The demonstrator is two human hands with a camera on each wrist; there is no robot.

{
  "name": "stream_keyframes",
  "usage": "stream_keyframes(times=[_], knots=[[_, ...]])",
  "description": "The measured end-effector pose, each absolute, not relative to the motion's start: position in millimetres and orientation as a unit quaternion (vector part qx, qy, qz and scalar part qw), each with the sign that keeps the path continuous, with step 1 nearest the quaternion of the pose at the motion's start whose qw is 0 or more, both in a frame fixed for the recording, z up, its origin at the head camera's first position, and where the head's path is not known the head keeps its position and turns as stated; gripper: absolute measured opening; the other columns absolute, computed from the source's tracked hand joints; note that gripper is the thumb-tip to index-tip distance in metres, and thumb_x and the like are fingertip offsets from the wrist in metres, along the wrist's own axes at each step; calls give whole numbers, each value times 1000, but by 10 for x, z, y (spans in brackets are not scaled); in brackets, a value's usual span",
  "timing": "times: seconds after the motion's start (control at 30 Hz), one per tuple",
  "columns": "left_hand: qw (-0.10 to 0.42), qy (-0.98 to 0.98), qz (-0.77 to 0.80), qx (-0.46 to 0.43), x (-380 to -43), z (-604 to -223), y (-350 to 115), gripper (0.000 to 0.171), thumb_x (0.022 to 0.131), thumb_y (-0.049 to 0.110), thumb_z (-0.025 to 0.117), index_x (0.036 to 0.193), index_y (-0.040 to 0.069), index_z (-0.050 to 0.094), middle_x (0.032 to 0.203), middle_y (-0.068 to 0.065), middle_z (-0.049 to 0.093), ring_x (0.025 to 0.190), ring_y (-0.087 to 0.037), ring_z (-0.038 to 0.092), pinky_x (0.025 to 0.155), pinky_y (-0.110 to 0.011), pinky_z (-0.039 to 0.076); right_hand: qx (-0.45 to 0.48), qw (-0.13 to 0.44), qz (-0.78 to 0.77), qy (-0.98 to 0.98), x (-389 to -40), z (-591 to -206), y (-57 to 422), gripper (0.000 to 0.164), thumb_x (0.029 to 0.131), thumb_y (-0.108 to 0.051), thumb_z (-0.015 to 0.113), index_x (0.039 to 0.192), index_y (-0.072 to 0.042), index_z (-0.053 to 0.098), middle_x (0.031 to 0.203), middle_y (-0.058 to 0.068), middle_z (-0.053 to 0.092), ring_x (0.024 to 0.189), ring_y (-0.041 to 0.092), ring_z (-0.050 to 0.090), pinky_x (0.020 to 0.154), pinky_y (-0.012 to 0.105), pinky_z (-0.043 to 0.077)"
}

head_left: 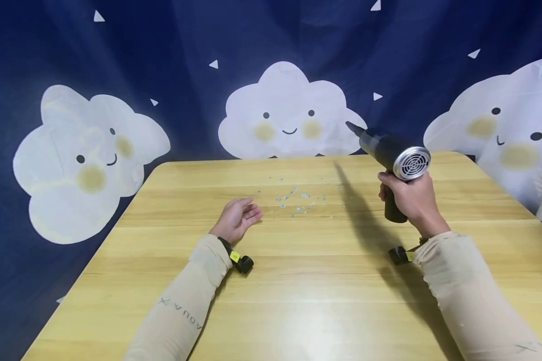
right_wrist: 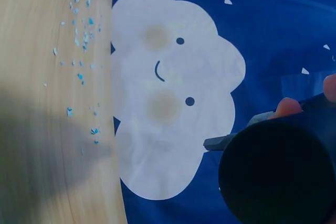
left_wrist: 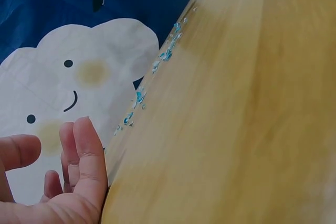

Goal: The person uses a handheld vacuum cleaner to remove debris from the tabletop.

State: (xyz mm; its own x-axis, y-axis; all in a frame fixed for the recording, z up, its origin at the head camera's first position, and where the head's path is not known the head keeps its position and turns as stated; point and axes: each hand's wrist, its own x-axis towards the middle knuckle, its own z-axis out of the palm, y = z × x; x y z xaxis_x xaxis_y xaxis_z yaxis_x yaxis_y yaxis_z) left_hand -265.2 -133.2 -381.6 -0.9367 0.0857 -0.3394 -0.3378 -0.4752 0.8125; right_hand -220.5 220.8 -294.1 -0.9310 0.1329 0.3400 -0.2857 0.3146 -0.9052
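My right hand (head_left: 415,198) grips the handle of a black handheld vacuum (head_left: 381,145), raised above the table. Its narrow nozzle points forward and to the left, and a silver vented cap faces back toward me. In the right wrist view the dark round end of the vacuum (right_wrist: 275,174) hides most of that hand. My left hand (head_left: 237,219) holds nothing, palm turned inward and fingers loosely bent, low over the table left of some scattered bits. Those small blue and white scraps (head_left: 303,195) are spread between and beyond my hands.
The wooden table (head_left: 271,281) has rounded far corners. Behind it hangs a dark blue curtain (head_left: 189,45) printed with smiling clouds and small white triangles. A long shadow of the vacuum and right arm falls across the tabletop.
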Motion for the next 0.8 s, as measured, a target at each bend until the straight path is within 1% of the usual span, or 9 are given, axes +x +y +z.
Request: stream_keyframes(times=[0.13, 0.2, 0.3, 0.4, 0.47, 0.57, 0.7, 0.8], knots=[[126, 500, 849, -119, -2663, -3817, -1318, 18, 101, 12, 45, 117, 5, 39, 105, -12, 46, 89, -18, 54, 98, -33, 53, 58, 168, 597, -782, -2207, -2962, 2191, 11, 87, -8, 65, 84, -4, 56, 53, -8, 59, 46, 12, 57, 45, 21, 51], [127, 504, 846, -116, -2667, -3821, -1320, 19, 101, 12, 45, 118, 4, 39, 105, -12, 46, 87, -17, 54, 96, -32, 54, 68, 163, 607, -775, -2212, -2978, 2174, 10, 87, -6, 65, 83, -4, 56, 53, -7, 58, 45, 12, 56, 44, 21, 51], [130, 513, 840, -116, -2674, -3823, -1330, 27, 102, 12, 43, 126, 1, 36, 106, -12, 46, 87, -17, 54, 95, -32, 54, 89, 153, 617, -767, -2223, -3001, 2141, 11, 86, -3, 64, 80, -4, 55, 53, -4, 58, 44, 12, 56, 43, 21, 51], [134, 512, 840, -119, -2677, -3820, -1340, 36, 102, 12, 44, 133, -1, 32, 108, -13, 46, 93, -20, 54, 98, -33, 52, 94, 148, 611, -772, -2225, -3023, 2118, 12, 86, -3, 64, 80, -3, 54, 53, -3, 58, 44, 13, 56, 43, 22, 52], [136, 508, 842, -121, -2681, -3816, -1344, 37, 101, 12, 44, 134, -1, 31, 109, -13, 46, 98, -22, 53, 100, -34, 51, 93, 145, 602, -780, -2223, -3033, 2107, 12, 87, -4, 64, 81, -1, 53, 54, -3, 57, 44, 14, 56, 43, 23, 52], [139, 501, 845, -124, -2692, -3817, -1346, 34, 101, 12, 44, 131, 1, 33, 109, -14, 46, 104, -25, 51, 102, -35, 49, 82, 138, 581, -798, -2216, -3041, 2091, 15, 87, -8, 64, 85, -1, 52, 55, -3, 57, 46, 14, 57, 46, 25, 54], [137, 501, 845, -125, -2696, -3823, -1342, 25, 101, 11, 43, 124, 3, 36, 108, -14, 45, 102, -25, 51, 104, -37, 48, 78, 123, 560, -815, -2217, -3051, 2069, 17, 87, -10, 65, 89, -1, 51, 56, -3, 56, 48, 15, 57, 49, 26, 54], [137, 502, 845, -125, -2692, -3830, -1343, 22, 101, 11, 44, 121, 4, 37, 108, -14, 45, 102, -24, 51, 105, -37, 47, 82, 118, 554, -820, -2220, -3062, 2050, 16, 87, -8, 65, 90, -1, 51, 56, -2, 56, 48, 15, 57, 49, 26, 54]])
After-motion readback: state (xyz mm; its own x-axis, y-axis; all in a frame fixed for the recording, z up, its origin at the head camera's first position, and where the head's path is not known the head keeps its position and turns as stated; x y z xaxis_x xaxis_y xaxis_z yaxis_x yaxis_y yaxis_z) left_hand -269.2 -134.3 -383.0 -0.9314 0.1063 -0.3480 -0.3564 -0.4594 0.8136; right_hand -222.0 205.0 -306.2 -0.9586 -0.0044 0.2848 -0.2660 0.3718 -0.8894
